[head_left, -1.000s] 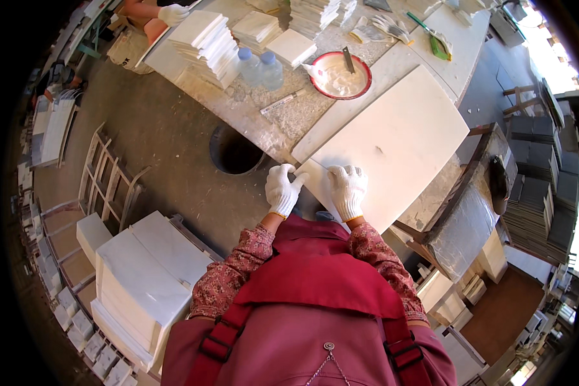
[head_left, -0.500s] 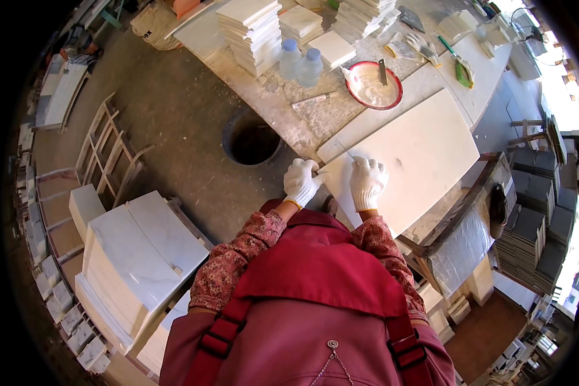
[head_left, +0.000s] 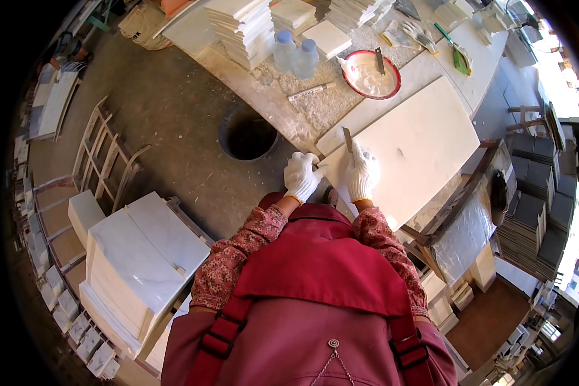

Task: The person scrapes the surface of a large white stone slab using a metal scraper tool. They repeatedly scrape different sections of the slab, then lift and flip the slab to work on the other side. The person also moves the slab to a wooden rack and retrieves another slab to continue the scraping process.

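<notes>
My right hand [head_left: 363, 172], in a white knit glove, is closed around a narrow flat metal scraper [head_left: 347, 139]. Its blade stands up past the fingers, over the left end of a large cream stone slab [head_left: 424, 138]. At the slab's left corner, my left hand [head_left: 301, 176], gloved too, is curled closed. A small dark bit shows by its fingertips, too small to name. Beyond the slab sits a red-rimmed bowl [head_left: 356, 90] of whitish paste, with another flat blade [head_left: 379, 61] standing in it.
Stacked tiles [head_left: 241, 32], two capped plastic bottles [head_left: 305, 59] and a marker [head_left: 311, 91] share the worktable. A green brush [head_left: 462, 61] and spare gloves [head_left: 419, 35] lie farther right. Below the table's left edge stands a dark bucket [head_left: 224, 138]. Pale slabs [head_left: 145, 238] are stacked at my left.
The scraper in my right hand has come into view, pointing up as the hand turned and shifted slightly left. My left hand stays at the slab's corner. The whole view has shifted slightly.
</notes>
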The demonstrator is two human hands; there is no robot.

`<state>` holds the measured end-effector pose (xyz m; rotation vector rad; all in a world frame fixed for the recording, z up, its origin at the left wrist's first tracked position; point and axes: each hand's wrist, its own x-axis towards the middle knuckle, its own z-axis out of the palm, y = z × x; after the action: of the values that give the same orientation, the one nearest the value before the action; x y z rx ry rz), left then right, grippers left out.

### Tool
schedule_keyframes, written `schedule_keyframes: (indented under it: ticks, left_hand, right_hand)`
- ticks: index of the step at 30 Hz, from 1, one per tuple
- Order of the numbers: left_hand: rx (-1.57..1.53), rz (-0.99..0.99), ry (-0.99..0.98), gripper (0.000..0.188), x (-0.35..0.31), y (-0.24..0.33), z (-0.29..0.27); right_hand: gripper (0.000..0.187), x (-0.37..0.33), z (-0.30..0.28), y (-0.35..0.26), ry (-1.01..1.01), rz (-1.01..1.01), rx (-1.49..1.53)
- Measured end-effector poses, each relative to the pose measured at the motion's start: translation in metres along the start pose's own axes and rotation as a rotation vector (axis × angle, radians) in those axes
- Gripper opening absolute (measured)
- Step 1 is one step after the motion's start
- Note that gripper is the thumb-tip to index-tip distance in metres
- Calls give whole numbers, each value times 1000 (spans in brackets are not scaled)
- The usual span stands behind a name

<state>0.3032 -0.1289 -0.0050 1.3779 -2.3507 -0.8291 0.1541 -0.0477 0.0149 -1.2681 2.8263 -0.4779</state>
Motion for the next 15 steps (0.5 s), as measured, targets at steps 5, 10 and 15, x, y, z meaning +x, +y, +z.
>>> schedule_keyframes:
  ticks: [5,10,15]
  left_hand:
    - [16,-11,-16,38,1,2,-2]
    - [27,-34,-45,39,2,4,-4]
    - [21,-30,-45,42,1,3,-4]
  right_hand:
    - [38,-6,2,1,-12,-86,6]
    - [40,-7,1,4,-27,-133,-10]
    - [41,-33,-19,1,-242,-321,167]
